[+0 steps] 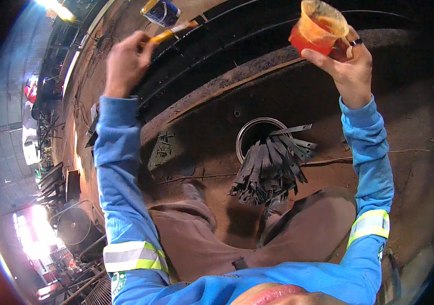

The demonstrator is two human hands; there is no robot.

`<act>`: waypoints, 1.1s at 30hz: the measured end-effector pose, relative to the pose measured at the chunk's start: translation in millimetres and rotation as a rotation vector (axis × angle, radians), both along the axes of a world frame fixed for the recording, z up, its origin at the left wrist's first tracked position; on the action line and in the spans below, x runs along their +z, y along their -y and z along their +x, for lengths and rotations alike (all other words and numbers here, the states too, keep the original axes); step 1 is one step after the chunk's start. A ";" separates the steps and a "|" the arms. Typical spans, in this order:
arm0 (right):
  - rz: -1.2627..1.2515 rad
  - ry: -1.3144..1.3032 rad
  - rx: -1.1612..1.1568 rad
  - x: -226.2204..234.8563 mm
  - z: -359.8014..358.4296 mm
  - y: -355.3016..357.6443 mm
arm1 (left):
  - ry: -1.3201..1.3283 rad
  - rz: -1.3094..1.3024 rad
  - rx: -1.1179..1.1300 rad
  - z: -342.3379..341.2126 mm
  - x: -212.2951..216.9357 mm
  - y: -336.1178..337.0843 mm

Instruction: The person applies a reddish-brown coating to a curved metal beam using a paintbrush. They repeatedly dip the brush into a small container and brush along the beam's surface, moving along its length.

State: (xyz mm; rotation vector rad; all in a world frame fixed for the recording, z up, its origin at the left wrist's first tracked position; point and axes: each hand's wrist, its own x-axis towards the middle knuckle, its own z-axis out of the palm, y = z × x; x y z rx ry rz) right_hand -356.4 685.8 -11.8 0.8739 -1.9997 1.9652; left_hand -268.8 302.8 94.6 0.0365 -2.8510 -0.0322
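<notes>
The paintbrush (174, 31) is pinched in the raised left hand (125, 61), bristles toward a blue can (161, 11) above. The right hand (346, 63) wraps fully round an orange-smeared cup (316, 30), held high. Below, metal strips (273, 165) lie piled by a ring-rimmed hole (257, 127).

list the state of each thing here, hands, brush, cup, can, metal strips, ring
left hand: raised, shut on the paintbrush
paintbrush: held, bristles pointing toward the can
right hand: raised, shut on the orange cup
orange cup: held tilted, smeared inside
can: standing apart from the brush
metal strips: heaped loose, leaning across the ring
metal ring: lying flat, partly covered
</notes>
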 end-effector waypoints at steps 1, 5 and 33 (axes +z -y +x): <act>-0.011 0.019 0.002 2.5 0.7 -0.1 | 0.031 -0.025 -0.016 -0.7 -11.8 4.0; -0.009 0.082 -0.019 21.4 19.5 0.5 | 0.047 -0.033 0.075 -22.1 -69.5 11.2; 0.129 0.193 -0.077 71.5 13.9 -72.7 | -0.059 -0.052 -0.063 -26.0 -41.5 -3.7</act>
